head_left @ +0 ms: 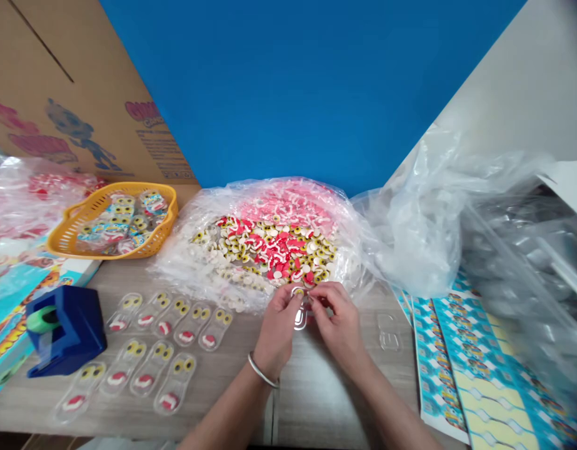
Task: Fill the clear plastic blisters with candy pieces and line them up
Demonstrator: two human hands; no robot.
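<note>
My left hand (277, 325) grips a small clear plastic blister tray (299, 320) between thumb and fingers, over the table in front of me. A yellow eye piece shows near the tray's upper end. The fingers of my right hand (337, 319) are pinched together at the tray's upper right edge; what they hold, if anything, is hidden. Just beyond both hands lies an opened clear bag (199, 265) heaped with yellow eye pieces, red-and-white mouth pieces (279, 250) and pink pieces. A metal bracelet circles my left wrist.
Two rows of filled blister trays (175, 384) lie at left, beside a blue tape dispenser (84, 325). Behind them stands a yellow basket (173, 215) of packed pieces. Printed card sheets (441, 369), plastic bags (424, 231) and an unfilled tray (388, 331) are at right. A blue panel (307, 94) rises behind.
</note>
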